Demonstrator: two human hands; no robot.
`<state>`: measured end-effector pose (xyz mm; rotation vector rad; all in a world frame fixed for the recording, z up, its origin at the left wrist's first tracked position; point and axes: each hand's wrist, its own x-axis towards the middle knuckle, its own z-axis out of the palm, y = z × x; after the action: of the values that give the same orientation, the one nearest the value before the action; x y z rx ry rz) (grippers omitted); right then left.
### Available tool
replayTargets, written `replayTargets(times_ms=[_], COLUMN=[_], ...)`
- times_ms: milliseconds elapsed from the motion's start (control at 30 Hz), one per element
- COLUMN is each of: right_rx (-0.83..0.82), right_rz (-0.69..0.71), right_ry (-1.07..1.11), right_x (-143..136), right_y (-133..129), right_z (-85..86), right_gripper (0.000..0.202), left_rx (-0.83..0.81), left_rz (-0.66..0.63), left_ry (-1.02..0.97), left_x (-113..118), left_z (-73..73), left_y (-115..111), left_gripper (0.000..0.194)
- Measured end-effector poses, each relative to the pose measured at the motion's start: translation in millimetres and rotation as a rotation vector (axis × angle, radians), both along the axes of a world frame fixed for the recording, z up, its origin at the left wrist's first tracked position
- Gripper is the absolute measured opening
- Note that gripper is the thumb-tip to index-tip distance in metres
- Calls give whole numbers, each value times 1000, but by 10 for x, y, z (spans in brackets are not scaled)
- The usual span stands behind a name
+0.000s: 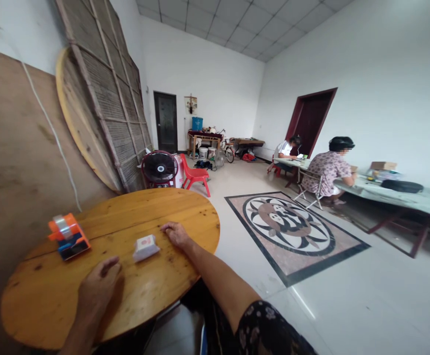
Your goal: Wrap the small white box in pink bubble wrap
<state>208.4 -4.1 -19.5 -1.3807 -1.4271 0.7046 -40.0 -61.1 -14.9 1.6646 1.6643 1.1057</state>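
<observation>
My left hand (98, 286) rests on the round wooden table (126, 301), its fingers loosely bent and a gap between thumb and forefinger. Nothing shows in it. My right hand (176, 234) lies on the table with fingers stretched forward, also holding nothing. Between my hands sits a small white packet (146, 248) in clear wrapping, with a reddish mark on top; neither hand touches it. An orange and dark blue tape dispenser (70, 236) with a roll of clear tape stands on the left side of the table.
A black fan (159, 168) and a red plastic chair (195, 175) stand beyond the table. Large woven panels (107, 88) lean on the left wall. Two people (328, 167) sit at a long covered table (396, 190) on the right. A patterned square (292, 231) marks the floor.
</observation>
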Motion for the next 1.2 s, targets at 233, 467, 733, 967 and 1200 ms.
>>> replayTargets(times_ms=[233, 467, 733, 967, 1200], right_rx=[-9, -19, -35, -53, -57], right_rz=[-1, -7, -13, -23, -12], right_ry=[2, 7, 20, 38, 49], right_x=[2, -1, -4, -8, -2], right_y=[-13, -30, -53, -27, -6], right_z=[0, 35, 40, 30, 11], right_gripper=[29, 27, 28, 27, 27], left_rx=[-2, -33, -37, -36, -59], left_rz=[12, 6, -1, 25, 16], left_ry=[-14, -27, 11, 41, 32], left_x=[-6, -4, 16, 18, -12], left_z=[-1, 3, 117, 105, 45], left_y=[13, 3, -64, -47, -7], left_gripper=[38, 39, 42, 40, 43])
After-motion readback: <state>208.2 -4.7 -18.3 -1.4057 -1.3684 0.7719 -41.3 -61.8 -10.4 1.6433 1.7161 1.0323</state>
